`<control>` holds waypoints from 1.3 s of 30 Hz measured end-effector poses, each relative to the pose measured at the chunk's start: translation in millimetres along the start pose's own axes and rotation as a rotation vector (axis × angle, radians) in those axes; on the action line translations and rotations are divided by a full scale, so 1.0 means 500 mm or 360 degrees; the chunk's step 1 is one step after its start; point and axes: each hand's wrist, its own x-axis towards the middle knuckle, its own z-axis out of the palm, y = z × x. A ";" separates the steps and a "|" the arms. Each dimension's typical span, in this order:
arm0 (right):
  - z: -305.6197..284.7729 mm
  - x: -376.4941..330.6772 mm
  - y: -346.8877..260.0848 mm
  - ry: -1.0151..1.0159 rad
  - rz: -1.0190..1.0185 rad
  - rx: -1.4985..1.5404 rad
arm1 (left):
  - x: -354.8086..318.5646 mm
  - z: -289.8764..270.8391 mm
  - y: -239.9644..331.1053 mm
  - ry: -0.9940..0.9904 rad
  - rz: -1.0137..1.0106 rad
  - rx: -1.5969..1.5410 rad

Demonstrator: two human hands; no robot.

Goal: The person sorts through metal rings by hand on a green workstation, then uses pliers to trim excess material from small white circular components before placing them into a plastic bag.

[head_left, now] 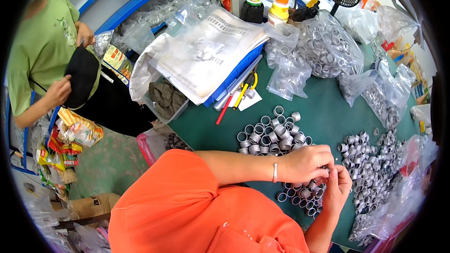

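Note:
Over the green table my left hand [307, 164] and my right hand [338, 188] meet, their fingertips pinched together. A small greyish piece shows between them, mostly covered by the fingers, so its kind is hidden. Short metal rings lie heaped beyond my left forearm in one pile [276, 133]. More rings [302, 199] are spread just below my hands. To the right of my hands spreads a larger heap of smaller metal rings [365, 159].
Clear plastic bags of metal rings [326, 47] stand at the back. A blue tray [234, 77] under white sacking, a red pen [224, 110] and yellow-handled pliers [243, 91] lie left. Grey lumps fill a plastic tub [185, 107]. A person in green [47, 42] holds a black cap.

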 end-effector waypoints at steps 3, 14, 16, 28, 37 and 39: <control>0.015 -0.005 -0.003 0.0072 -0.0022 -0.0018 | -0.004 -0.013 0.010 -0.0006 -0.0241 -0.0090; 0.030 -0.022 -0.010 -0.0055 -0.0437 -0.0146 | -0.030 -0.012 0.021 0.0160 -0.0249 -0.0272; 0.026 -0.027 -0.009 -0.0068 -0.0425 -0.0119 | -0.030 -0.014 0.029 0.0130 -0.0358 -0.0349; 0.058 -0.001 -0.003 -0.0033 -0.0759 -0.0818 | -0.046 -0.032 0.022 0.0154 -0.0386 -0.0357; -0.003 0.050 -0.004 0.0192 -0.0250 -0.0363 | -0.038 -0.059 -0.003 0.0017 -0.0239 0.0556; -0.044 0.074 -0.012 0.0266 -0.0146 -0.0155 | -0.042 -0.070 -0.020 -0.0172 -0.0286 0.0878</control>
